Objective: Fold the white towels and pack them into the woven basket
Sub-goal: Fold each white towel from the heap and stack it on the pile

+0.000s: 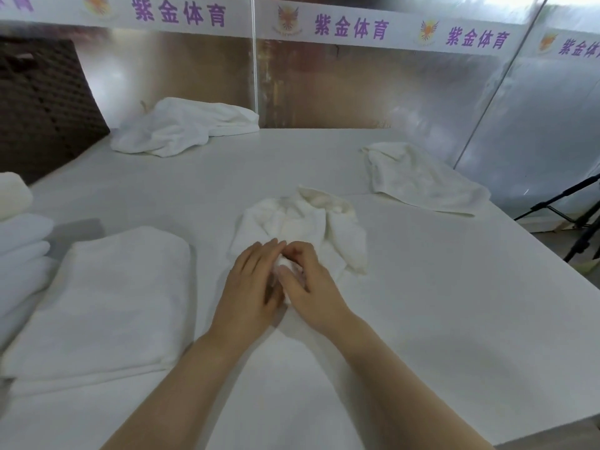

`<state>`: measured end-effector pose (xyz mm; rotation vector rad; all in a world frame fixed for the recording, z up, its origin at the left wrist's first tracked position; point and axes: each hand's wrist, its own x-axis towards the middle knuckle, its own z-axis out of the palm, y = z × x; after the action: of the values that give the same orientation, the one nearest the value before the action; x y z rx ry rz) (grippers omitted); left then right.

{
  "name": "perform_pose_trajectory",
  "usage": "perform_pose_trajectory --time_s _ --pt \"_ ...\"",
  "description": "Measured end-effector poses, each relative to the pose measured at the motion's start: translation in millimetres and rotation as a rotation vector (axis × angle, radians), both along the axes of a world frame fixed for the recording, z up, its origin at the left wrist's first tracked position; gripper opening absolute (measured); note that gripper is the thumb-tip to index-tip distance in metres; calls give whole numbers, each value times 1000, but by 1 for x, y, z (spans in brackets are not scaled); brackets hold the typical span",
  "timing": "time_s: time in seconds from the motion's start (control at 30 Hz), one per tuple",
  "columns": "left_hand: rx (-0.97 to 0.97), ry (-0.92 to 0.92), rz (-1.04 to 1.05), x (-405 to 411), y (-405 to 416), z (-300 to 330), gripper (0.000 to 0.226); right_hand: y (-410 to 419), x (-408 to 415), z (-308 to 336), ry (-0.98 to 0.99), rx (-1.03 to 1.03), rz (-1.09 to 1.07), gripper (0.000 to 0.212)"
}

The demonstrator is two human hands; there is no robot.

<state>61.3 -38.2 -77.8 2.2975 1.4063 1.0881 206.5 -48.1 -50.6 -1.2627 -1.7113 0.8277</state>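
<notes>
Two hands, left hand [250, 287] and right hand [308, 284], pinch the crumpled towel [302, 222] at centre frame; folded towel [110, 300] lower left, two unfolded towels remain, woven basket [42, 102] upper left.

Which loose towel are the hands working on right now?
The small crumpled towel at table centre; both the left hand and right hand hold its near corner. The other loose towels lie untouched.

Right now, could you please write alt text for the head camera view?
Both hands, left and right, pinch the near edge of a crumpled white towel on a white table. A folded towel lies to the left, two loose towels lie farther back, and a dark woven basket stands at far left.
</notes>
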Motion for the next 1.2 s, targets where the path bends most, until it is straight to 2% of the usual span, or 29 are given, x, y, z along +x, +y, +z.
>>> perform_pose_trajectory --time_s 0.1,0.2,0.33,0.47,0.53,0.63,0.77,0.93,1.0,1.07,1.13,1.2 --pt "4 77 59 -9 6 -4 54 7 11 -1 116 62 -62 22" --pt "6 122 105 -10 6 -6 44 27 30 -1 76 70 -213 30" --pt "-4 104 156 -9 6 -6 26 58 56 -6 -37 -127 -397 43" --pt "-42 10 101 -9 4 -1 21 71 53 -7 -85 -188 -354 62" --pt "-36 -55 65 -9 3 2 27 75 45 -7 -140 -170 -347 57" --pt "-63 -125 72 -10 2 4 28 77 38 -16 -230 -30 -394 29" --pt "-91 -99 123 -8 6 -1 31 74 50 -12 11 5 -449 16" --pt "-28 -9 172 -7 10 -3 21 75 69 -1 398 -14 -590 8" --pt "-8 20 183 -7 10 -5 17 71 66 5 520 -1 -525 8" --pt "-1 17 217 -7 8 -8 20 64 61 11 586 39 -372 11" --pt "-15 -43 212 -9 6 -8 37 56 54 14 502 91 -197 16" --pt "-63 -162 160 -11 5 -4 53 51 44 12 275 116 -79 13"
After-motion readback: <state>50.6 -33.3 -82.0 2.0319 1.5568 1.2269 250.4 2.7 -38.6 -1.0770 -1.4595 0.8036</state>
